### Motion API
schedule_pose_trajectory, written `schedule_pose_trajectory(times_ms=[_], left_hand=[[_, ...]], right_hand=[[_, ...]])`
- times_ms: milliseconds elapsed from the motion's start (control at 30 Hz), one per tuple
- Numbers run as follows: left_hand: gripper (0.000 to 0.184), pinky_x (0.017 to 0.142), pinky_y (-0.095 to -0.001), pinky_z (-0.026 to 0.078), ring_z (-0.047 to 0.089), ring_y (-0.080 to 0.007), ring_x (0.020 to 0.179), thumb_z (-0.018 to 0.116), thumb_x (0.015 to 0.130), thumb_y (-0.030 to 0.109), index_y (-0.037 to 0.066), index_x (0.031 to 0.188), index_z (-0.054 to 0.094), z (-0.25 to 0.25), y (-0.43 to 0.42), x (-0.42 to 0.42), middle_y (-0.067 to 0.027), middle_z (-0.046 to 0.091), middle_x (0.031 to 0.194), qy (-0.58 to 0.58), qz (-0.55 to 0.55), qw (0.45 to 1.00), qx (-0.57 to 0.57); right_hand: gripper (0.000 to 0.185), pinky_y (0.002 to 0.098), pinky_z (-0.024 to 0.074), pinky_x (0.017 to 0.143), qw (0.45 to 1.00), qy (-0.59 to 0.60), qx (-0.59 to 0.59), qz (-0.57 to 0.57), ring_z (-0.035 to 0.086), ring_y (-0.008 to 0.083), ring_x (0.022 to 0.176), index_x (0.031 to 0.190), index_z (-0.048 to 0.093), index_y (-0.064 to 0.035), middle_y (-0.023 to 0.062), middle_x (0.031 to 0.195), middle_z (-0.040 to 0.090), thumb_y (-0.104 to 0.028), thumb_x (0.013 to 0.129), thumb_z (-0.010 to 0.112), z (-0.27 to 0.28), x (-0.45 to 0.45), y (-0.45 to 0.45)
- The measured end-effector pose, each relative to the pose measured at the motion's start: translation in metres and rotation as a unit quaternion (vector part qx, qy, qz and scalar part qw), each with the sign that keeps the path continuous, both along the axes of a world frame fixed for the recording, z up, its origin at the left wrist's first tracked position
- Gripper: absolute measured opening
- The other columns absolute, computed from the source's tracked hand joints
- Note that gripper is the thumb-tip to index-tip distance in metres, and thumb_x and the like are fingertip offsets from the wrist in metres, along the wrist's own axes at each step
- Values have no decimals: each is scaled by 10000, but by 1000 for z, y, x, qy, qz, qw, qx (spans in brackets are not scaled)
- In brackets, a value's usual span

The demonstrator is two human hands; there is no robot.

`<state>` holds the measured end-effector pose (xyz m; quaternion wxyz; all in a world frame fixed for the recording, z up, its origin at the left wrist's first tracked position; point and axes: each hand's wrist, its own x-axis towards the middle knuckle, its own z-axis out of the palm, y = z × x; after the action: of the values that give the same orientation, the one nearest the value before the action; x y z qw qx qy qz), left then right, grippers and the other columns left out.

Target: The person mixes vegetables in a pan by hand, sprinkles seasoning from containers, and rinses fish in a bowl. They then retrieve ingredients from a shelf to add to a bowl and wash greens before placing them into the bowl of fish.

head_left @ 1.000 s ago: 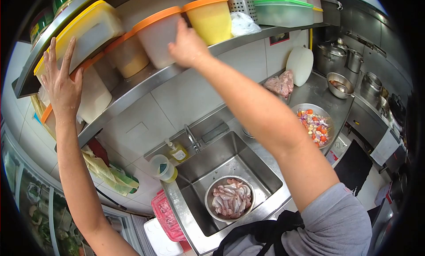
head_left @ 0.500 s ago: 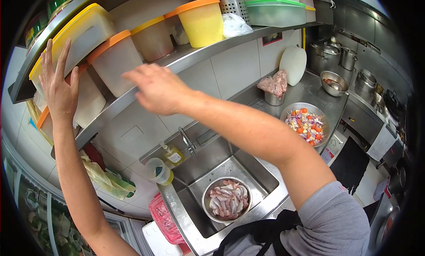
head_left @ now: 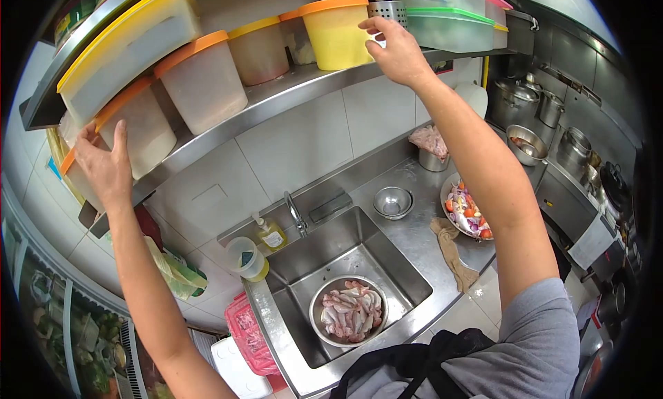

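My left hand (head_left: 107, 166) is at the shelf's left end, its fingers apart beside an orange-lidded tub (head_left: 141, 126); whether it touches the tub is unclear. My right hand (head_left: 399, 52) is raised at the right side of a yellow tub with an orange rim (head_left: 336, 36), fingers spread and slightly curled. It covers the spot next to a perforated steel utensil holder (head_left: 390, 12). Between the hands stand another orange-lidded tub (head_left: 202, 85) and a yellow-lidded tub (head_left: 259, 54). A long yellow-lidded container (head_left: 131, 50) lies above my left hand.
Below, a bowl of raw meat (head_left: 351, 311) sits in the sink (head_left: 324, 257). The counter holds an empty steel bowl (head_left: 394, 202), a brown cloth (head_left: 454, 257), cut vegetables (head_left: 467, 209) and bagged meat (head_left: 431, 142). A faucet (head_left: 295, 212) and soap bottle (head_left: 271, 235) stand behind the sink.
My right hand has swept right along the shelf to the yellow tub. My left hand has moved down from the long container. Earlier, one orange-lidded tub shifted left along the shelf.
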<state>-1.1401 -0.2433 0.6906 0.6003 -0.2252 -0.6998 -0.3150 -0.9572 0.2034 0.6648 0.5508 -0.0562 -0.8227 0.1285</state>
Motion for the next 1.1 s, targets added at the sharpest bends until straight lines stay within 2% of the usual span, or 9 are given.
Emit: schedule_pose_trajectory(times_ms=[67, 267, 433, 467, 633, 767, 833, 967, 1100], left_hand=[[915, 1109, -417, 346, 433, -341, 1324, 771, 795, 474, -84, 1393, 360, -7, -1, -44, -263, 443, 1384, -34, -91, 993, 69], [1138, 1154, -439, 280, 331, -403, 1398, 777, 733, 559, -77, 1485, 208, -10, 36, -27, -304, 309, 1504, -79, -71, 991, 83], [1047, 1116, -495, 321, 354, -484, 1343, 784, 743, 496, -70, 1459, 272, -22, 80, -1, -381, 345, 1426, -82, -25, 996, 18], [1035, 1105, -522, 327, 361, -507, 1322, 780, 749, 484, -52, 1467, 262, -26, 89, 10, -391, 340, 1417, -72, -19, 997, 2], [834, 991, -607, 415, 383, -612, 1228, 748, 803, 371, 29, 1431, 318, -39, 133, 39, -375, 292, 1448, -24, -8, 995, -92], [776, 951, -582, 453, 439, -537, 1231, 737, 815, 311, 43, 1423, 337, -39, 117, 43, -322, 330, 1458, -19, 0, 989, -146], [698, 987, -544, 443, 506, -451, 1216, 693, 848, 292, 30, 1411, 375, -27, 86, 48, -265, 411, 1417, -123, -171, 977, -46], [849, 994, -499, 462, 506, -439, 1243, 641, 878, 412, -10, 1485, 223, -32, 85, 9, -297, 356, 1456, -206, 6, 978, -38], [956, 1038, -485, 443, 395, -574, 1283, 640, 870, 445, -59, 1502, 130, -25, 113, 40, -454, 163, 1467, -250, -21, 966, -60]], right_hand=[[382, 414, 465, 971, 1000, -22, 15, -6, 571, 314, 1131, 1256, 575, -126, 156, 1218, 572, -164, 876, 566, -2, 3, -7], [549, 423, 446, 1015, 968, 111, 210, 83, 500, 321, 1227, 1382, 511, -255, 153, 1353, 489, -190, 854, 650, 25, 3, -92], [392, 441, 425, 983, 888, 228, 394, 63, 507, 345, 1242, 1224, 642, -131, 190, 1320, 544, -133, 833, 674, 67, -12, -187], [540, 520, 321, 1063, 903, 139, 392, 109, 338, 389, 1384, 1354, 567, -200, 188, 1488, 379, -209, 828, 685, 75, -11, -200], [508, 563, 313, 1064, 874, 109, 472, 40, 346, 371, 1395, 1352, 578, -212, 189, 1504, 377, -275, 854, 649, 98, -32, -246], [492, 586, 283, 1096, 875, 48, 482, 9, 321, 370, 1417, 1353, 577, -243, 169, 1516, 371, -270, 865, 627, 99, -40, -263], [491, 584, 275, 1100, 869, 62, 491, -14, 314, 370, 1420, 1360, 567, -235, 169, 1513, 374, -261, 872, 617, 99, -47, -261], [542, 579, 272, 1098, 847, 58, 523, -79, 309, 369, 1420, 1398, 521, -232, 178, 1515, 365, -248, 867, 630, 104, -64, -254], [770, 568, 292, 1082, 851, 114, 513, -23, 322, 374, 1408, 1485, 389, -242, 191, 1554, 281, -317, 801, 736, 112, -58, -262]])
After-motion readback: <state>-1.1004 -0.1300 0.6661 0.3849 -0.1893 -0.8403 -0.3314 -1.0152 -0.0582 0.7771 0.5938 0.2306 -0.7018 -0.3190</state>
